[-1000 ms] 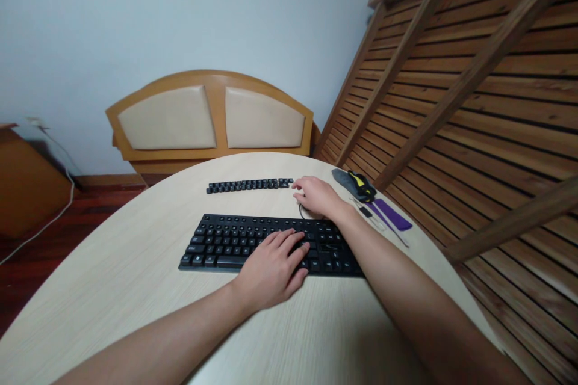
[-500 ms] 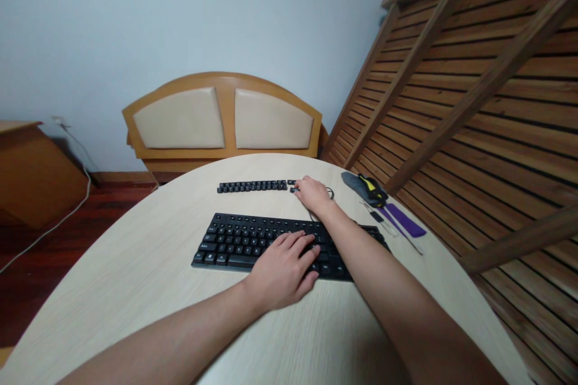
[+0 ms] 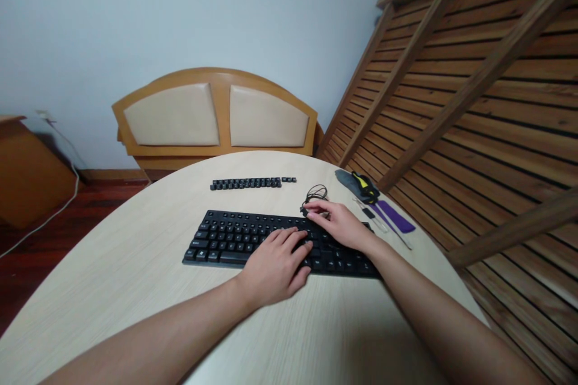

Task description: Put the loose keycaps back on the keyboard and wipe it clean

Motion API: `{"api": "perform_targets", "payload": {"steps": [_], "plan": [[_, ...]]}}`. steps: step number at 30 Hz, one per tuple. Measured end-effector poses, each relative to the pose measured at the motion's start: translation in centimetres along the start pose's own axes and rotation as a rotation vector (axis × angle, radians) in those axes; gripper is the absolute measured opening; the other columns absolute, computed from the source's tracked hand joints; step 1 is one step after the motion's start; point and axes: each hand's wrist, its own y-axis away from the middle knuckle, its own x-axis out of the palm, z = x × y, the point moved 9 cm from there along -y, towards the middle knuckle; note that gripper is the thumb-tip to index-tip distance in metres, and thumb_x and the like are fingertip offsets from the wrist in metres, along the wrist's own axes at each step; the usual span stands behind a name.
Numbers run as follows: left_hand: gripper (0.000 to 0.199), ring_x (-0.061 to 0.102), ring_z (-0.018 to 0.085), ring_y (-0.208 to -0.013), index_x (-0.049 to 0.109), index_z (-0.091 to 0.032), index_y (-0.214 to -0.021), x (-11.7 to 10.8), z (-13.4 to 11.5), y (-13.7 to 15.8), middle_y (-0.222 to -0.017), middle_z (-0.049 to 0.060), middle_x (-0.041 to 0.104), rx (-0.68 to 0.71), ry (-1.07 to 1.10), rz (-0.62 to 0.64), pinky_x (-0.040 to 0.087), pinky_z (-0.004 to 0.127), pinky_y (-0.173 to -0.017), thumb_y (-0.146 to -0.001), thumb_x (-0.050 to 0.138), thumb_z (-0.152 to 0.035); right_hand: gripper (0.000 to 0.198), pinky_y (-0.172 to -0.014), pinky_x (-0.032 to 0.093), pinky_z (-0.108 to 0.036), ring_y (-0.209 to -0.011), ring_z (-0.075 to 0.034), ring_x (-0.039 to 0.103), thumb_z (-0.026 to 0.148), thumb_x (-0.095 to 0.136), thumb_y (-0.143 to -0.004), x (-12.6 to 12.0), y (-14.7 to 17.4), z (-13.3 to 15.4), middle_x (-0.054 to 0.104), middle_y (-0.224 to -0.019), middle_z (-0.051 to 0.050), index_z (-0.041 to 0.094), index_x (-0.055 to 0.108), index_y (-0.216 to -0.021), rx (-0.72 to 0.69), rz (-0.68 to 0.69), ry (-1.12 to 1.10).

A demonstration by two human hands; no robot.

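A black keyboard (image 3: 235, 239) lies on the pale round table. My left hand (image 3: 276, 261) rests flat on its middle, fingers spread and gripping nothing. Over the keyboard's back edge, my right hand (image 3: 338, 222) pinches a small black keycap (image 3: 304, 211) between thumb and fingers. Behind the keyboard, loose keycaps (image 3: 246, 183) stand in two neat rows, with a few more keycaps (image 3: 289, 180) at the right end. A coiled black cable (image 3: 316, 192) lies just beyond my right hand. Part of the keyboard's right side is hidden under that hand.
At the table's right edge lie a grey cloth-like item (image 3: 347, 179), a black and yellow tool (image 3: 365, 186), a thin wire tool (image 3: 372, 216) and a purple strip (image 3: 396, 217). A wooden slatted panel (image 3: 474, 102) leans on the right. A headboard (image 3: 224, 114) stands behind the table (image 3: 135, 289).
My right hand has come back from the loose keycaps to the keyboard's back edge, carrying one keycap from the right end. My left hand stays on the keyboard. The view has shifted slightly.
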Motion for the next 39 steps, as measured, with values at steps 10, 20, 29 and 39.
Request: {"api": "perform_targets", "payload": {"steps": [10, 20, 29, 39], "plan": [[0.044, 0.048, 0.031, -0.134, 0.055, -0.015, -0.137, -0.2, 0.0, 0.2, -0.141, 0.014, 0.055, 0.009, -0.007, 0.015, 0.041, 0.050, -0.112, -0.097, 0.053, -0.033, 0.026, -0.099, 0.050, -0.042, -0.104, -0.025, 0.070, 0.041, 0.065, -0.090, 0.3, 0.8, -1.9, 0.078, -0.107, -0.007, 0.022, 0.078, -0.102, 0.019, 0.074, -0.128], [0.043, 0.051, 0.032, -0.129, 0.056, -0.013, -0.135, -0.5, -0.1, 0.3, -0.134, 0.015, 0.057, 0.011, 0.007, -0.003, 0.044, 0.051, -0.110, -0.096, 0.053, -0.031, 0.023, -0.093, 0.052, -0.039, -0.098, -0.025, 0.071, 0.041, 0.067, -0.089, 0.3, 1.2, -1.8, 0.079, -0.101, -0.005, 0.022, 0.079, -0.095, -0.004, 0.064, -0.071], [0.043, 0.052, 0.032, -0.129, 0.055, -0.014, -0.135, -0.4, 0.0, 0.4, -0.137, 0.016, 0.053, 0.006, 0.013, -0.022, 0.047, 0.051, -0.108, -0.096, 0.052, -0.031, 0.018, -0.092, 0.052, -0.037, -0.097, -0.023, 0.071, 0.036, 0.067, -0.089, 0.2, 1.2, -0.8, 0.078, -0.098, -0.005, 0.023, 0.079, -0.092, -0.093, 0.046, -0.021], [0.041, 0.053, 0.032, -0.127, 0.057, -0.014, -0.133, -0.5, 0.0, 0.4, -0.138, 0.017, 0.053, 0.000, 0.000, -0.021, 0.048, 0.050, -0.107, -0.096, 0.053, -0.030, 0.014, -0.090, 0.052, -0.036, -0.092, -0.022, 0.069, 0.032, 0.070, -0.087, 0.3, 1.4, -0.5, 0.076, -0.094, -0.005, 0.023, 0.079, -0.093, -0.130, 0.031, 0.021]]}}
